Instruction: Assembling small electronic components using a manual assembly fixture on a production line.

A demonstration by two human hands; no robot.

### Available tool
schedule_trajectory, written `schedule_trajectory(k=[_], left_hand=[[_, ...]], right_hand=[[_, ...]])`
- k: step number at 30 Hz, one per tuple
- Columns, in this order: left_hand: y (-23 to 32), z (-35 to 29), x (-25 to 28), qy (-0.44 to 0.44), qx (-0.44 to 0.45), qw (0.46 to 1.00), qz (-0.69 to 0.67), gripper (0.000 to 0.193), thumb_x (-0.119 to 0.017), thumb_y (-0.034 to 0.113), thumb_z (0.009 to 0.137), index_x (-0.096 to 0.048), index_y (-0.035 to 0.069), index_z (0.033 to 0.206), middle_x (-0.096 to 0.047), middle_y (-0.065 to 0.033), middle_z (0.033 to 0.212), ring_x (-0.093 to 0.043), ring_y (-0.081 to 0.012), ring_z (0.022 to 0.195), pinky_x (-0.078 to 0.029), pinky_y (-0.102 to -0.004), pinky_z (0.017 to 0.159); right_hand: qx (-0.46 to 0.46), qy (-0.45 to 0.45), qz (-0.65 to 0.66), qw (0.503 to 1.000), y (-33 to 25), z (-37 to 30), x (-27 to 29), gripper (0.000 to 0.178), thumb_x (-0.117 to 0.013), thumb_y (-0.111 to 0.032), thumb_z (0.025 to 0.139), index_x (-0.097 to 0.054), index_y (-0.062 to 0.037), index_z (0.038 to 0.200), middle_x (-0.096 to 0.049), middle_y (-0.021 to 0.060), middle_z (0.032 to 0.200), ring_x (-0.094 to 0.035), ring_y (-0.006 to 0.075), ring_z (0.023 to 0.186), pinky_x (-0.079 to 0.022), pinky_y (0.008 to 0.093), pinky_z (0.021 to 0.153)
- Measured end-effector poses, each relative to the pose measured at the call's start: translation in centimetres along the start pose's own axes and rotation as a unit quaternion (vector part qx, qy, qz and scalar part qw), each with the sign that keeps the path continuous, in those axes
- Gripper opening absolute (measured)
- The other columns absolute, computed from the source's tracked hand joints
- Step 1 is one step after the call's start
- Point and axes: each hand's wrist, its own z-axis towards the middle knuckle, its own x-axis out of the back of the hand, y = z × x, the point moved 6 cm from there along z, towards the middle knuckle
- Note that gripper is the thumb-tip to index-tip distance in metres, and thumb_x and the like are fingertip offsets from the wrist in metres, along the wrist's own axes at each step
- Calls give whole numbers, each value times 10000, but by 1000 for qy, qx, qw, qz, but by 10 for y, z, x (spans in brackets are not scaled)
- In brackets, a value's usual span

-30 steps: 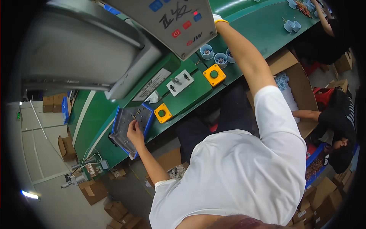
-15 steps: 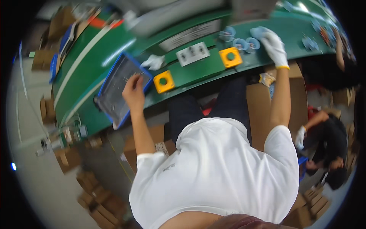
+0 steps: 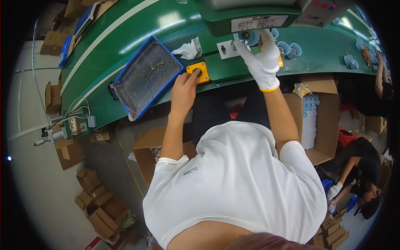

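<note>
While my white-gloved right hand [image 3: 263,63] grips between thumb and fingers, upper centre of the frame, bare left hand [image 3: 183,93] near centre, hold unclear, pale blue round cup [image 3: 252,41] in the gloved grip, yellow button box [image 3: 203,67] under left fingertips, dark core [image 3: 246,35] inside the cup

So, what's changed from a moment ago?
The bare left hand moved right, from the blue-rimmed dark rectangular tray onto the square yellow button box. The white-gloved right hand, among the standing cups earlier, moved left and now holds a light-blue round plastic cup by the white rectangular plate. The tray and button box stayed put.
</note>
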Motion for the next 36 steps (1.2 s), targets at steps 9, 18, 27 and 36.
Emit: schedule_trajectory(k=[9,18,27,36], left_hand=[[-4,-5,-3,22,10,1000,-11,262,-742,40,989,-783,-11,1243,-710,-145,1031,-668,-342,936,-552,-456,840],[14,4,2,-23,49,997,61,274,-700,34,992,-796,8,1248,-708,-138,1033,-678,-338,981,-567,-454,877],[16,15,7,-103,39,981,157,329,-681,10,927,-821,37,1223,-710,-129,1041,-684,-335,1007,-581,-452,886],[-4,56,8,-26,84,993,-73,183,-775,124,975,-812,27,1125,-773,-162,976,-738,-374,885,-575,-455,796]], right_hand=[[18,-30,-54,998,-10,-1,-11,581,-967,-275,829,-721,-4,1281,-800,157,1098,-792,325,967,-614,366,870],[-14,-195,-294,935,-8,22,-26,504,-926,-356,840,-733,-10,1152,-767,152,978,-751,389,961,-606,466,896],[243,5,-209,947,55,-45,79,127,-715,7,908,-773,19,1020,-791,188,947,-759,397,834,-621,452,788],[233,32,-175,956,67,-33,56,135,-683,-71,931,-774,-10,1010,-780,143,924,-750,381,857,-586,475,793]])
